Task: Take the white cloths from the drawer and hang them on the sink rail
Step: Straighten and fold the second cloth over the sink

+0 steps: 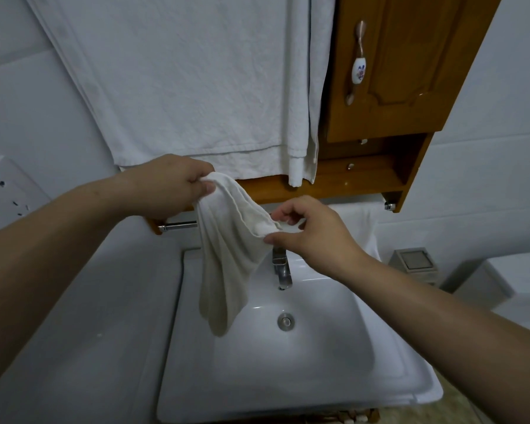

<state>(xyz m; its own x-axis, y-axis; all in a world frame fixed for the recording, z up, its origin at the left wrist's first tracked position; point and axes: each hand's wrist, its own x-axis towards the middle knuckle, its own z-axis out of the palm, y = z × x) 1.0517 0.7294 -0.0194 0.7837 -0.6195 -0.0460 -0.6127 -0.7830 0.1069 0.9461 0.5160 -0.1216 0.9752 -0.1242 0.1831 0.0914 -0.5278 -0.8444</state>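
1. We see the left hand [169, 185] gripping one top corner of a white cloth [227, 255], fingers curled round the fabric.
2. Right hand [309, 231] pinches the opposite top corner between thumb and fingertips; hands held apart, top edge slack between them.
3. Cloth hangs over the sink [288, 377], near its back edge, in front of the faucet [282, 270].
4. Sink rail [181, 225] sits just behind, left end bare; this cloth is not yet draped.
5. Another white cloth [358, 215] seems already hung at the rail's right end, so we judge the task about midway.
6. Drawer contents not visible; remaining cloths unknown.
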